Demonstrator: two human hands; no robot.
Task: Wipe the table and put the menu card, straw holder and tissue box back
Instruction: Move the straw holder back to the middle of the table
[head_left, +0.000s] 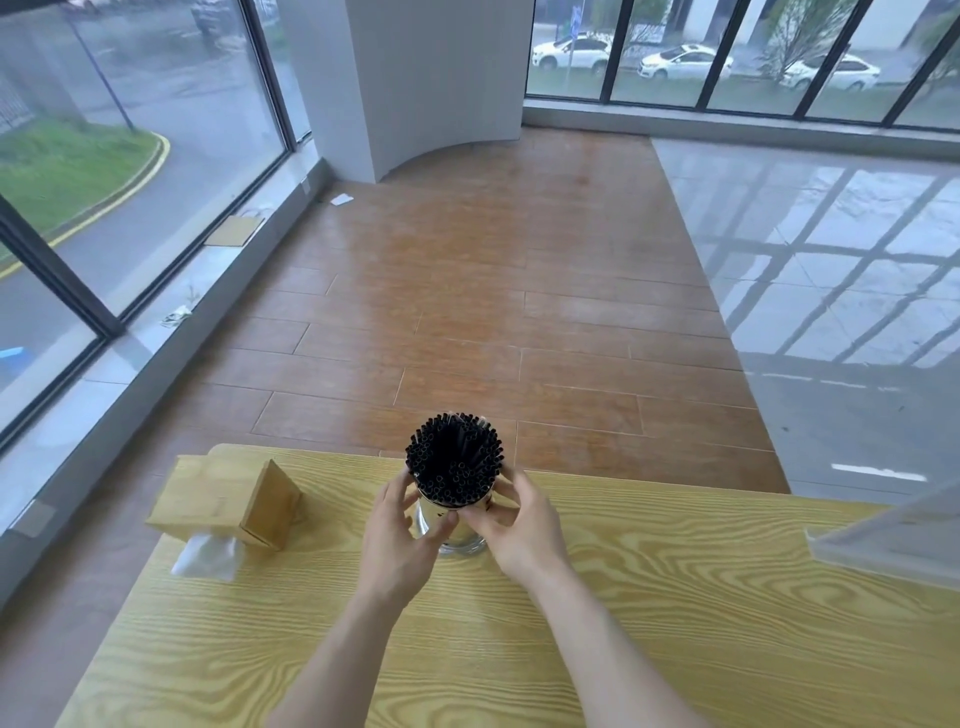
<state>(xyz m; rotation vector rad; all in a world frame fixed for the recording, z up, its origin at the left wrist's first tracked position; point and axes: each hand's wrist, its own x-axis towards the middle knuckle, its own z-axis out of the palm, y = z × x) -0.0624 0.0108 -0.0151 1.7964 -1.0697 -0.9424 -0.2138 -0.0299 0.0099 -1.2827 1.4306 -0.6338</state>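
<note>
At the right edge of the frame a clear acrylic piece (893, 545) juts in, cut off by the border; it could be the menu card stand, but too little of it shows to tell. The near part of the table (675, 623) runs out of the bottom of the frame, and both forearms come up from there, so nothing of the person past the elbows is visible. The lower body of the straw holder (451, 525) is mostly covered by fingers; only a strip of shiny metal and its base rim show between them.

The left hand (397, 540) wraps the holder's left side, fingers curled round the metal and thumb toward the top rim. The right hand (511, 525) mirrors it on the right side, fingers closed against the wall, tips nearly meeting those of the left at the front. Both hands grip the holder together.

The holder stands upright in the lower centre of the frame, near the table's far edge, its base looking to be on the wood. It is packed with black straws (454, 460), their open ends fanning into a round dark cluster.

At lower left, a wooden tissue box (228, 501) sits at the table's far left corner, a white tissue (208, 558) hanging from its near face.
</note>
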